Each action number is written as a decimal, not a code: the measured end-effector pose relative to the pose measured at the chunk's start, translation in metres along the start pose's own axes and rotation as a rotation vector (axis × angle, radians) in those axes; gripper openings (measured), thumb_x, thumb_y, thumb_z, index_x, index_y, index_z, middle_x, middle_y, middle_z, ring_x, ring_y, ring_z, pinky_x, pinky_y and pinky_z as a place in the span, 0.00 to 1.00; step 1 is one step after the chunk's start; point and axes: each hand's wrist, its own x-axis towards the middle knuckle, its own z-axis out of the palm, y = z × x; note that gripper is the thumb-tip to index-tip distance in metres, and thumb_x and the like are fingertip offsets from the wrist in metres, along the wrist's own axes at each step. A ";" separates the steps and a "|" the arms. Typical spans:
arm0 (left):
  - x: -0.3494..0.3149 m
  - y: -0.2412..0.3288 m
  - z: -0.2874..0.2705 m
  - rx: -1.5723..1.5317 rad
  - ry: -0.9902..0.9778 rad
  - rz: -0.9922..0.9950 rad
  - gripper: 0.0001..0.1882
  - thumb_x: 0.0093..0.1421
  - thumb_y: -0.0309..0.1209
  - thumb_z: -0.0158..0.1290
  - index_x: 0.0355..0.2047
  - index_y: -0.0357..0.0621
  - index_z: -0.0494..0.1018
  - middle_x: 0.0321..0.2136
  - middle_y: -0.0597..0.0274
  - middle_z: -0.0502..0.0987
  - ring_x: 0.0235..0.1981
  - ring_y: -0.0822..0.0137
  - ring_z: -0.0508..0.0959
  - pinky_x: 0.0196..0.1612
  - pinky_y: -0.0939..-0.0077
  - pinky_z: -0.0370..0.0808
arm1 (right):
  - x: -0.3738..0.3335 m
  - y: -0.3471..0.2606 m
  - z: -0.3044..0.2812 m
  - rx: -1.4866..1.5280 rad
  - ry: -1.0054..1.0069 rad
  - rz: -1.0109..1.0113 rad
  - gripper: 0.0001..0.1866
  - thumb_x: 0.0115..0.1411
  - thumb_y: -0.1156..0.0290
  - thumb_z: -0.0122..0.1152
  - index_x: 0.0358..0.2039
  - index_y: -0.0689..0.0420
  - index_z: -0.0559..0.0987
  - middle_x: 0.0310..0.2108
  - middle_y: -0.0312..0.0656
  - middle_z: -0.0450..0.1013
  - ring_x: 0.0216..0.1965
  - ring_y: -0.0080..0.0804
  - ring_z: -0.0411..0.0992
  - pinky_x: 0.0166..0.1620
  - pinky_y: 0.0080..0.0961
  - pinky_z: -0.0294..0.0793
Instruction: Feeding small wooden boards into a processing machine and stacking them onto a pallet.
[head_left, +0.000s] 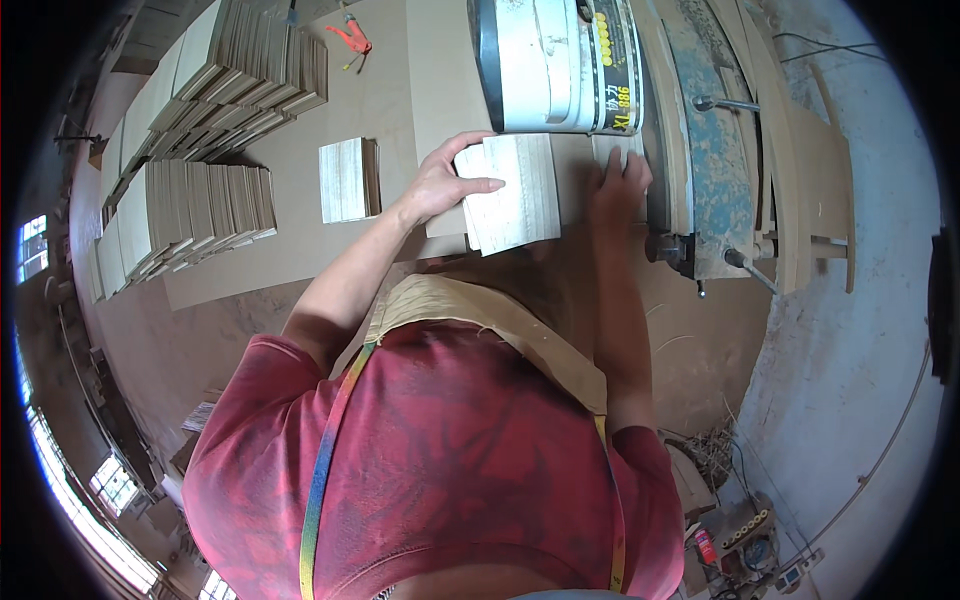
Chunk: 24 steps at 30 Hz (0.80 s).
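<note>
My left hand [442, 185] is closed round a small stack of pale wooden boards [520, 195], thumb on top and fingers along the far left edge. The stack is held in front of the white and black machine housing [560, 70]. To its right, my right hand [622, 185] has its bent fingers on another pale wooden board [617, 146], which lies at the housing's near edge. Shadow hides part of these fingers. Left of my left hand, a short stack of boards [345, 180] rests on the brown work surface [290, 230].
Tall rows of stacked boards [205, 210] fill the left of the surface. A red-handled tool [352, 42] lies at the far side. On the right stands a worn blue metal machine part [720, 160] with protruding handles [738, 260], near a pale wall [860, 380].
</note>
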 end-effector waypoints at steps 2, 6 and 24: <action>0.004 0.004 0.011 -0.023 0.045 0.026 0.38 0.56 0.26 0.75 0.67 0.49 0.75 0.57 0.54 0.80 0.52 0.60 0.81 0.57 0.68 0.80 | 0.016 -0.018 0.000 0.102 -0.052 0.159 0.26 0.65 0.66 0.70 0.62 0.61 0.79 0.62 0.59 0.72 0.60 0.61 0.70 0.63 0.50 0.75; 0.014 -0.010 0.019 0.025 0.120 0.048 0.36 0.57 0.28 0.75 0.66 0.49 0.77 0.57 0.54 0.80 0.52 0.60 0.81 0.58 0.68 0.79 | -0.008 -0.113 -0.061 0.290 -0.216 0.052 0.33 0.61 0.60 0.75 0.63 0.63 0.78 0.62 0.62 0.71 0.57 0.63 0.72 0.61 0.51 0.77; 0.013 -0.010 -0.009 0.078 -0.073 0.056 0.33 0.60 0.29 0.74 0.65 0.48 0.77 0.53 0.55 0.81 0.53 0.60 0.81 0.61 0.67 0.78 | -0.041 -0.006 -0.030 -0.074 -0.029 0.074 0.28 0.62 0.69 0.70 0.61 0.64 0.78 0.62 0.60 0.71 0.67 0.65 0.68 0.66 0.53 0.73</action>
